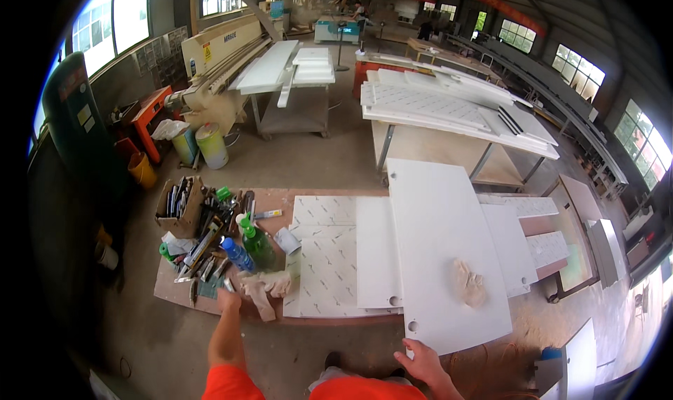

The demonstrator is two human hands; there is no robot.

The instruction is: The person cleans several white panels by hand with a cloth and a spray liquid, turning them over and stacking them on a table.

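My left hand (228, 300) reaches to the near edge of the workbench, its fingers closed around something small and pale that I cannot make out. Right beside it lie beige work gloves (266, 288) and a green mat (210, 288). Behind these stand a blue spray can (238, 256) and a green spray bottle (257, 246). My right hand (420, 361) is at the near end of a large white panel (449, 239), thumb and fingers apart, close to its corner hole. Whether it touches the panel I cannot tell. Another crumpled glove (468, 285) rests on the panel.
Hand tools (210, 232) and a cardboard box (179, 207) of tools crowd the bench's left. More white panels (378, 260) lie beneath and beside the large one. Beyond stand tables (449, 106) stacked with boards, paint buckets (212, 146) and a long machine (224, 46).
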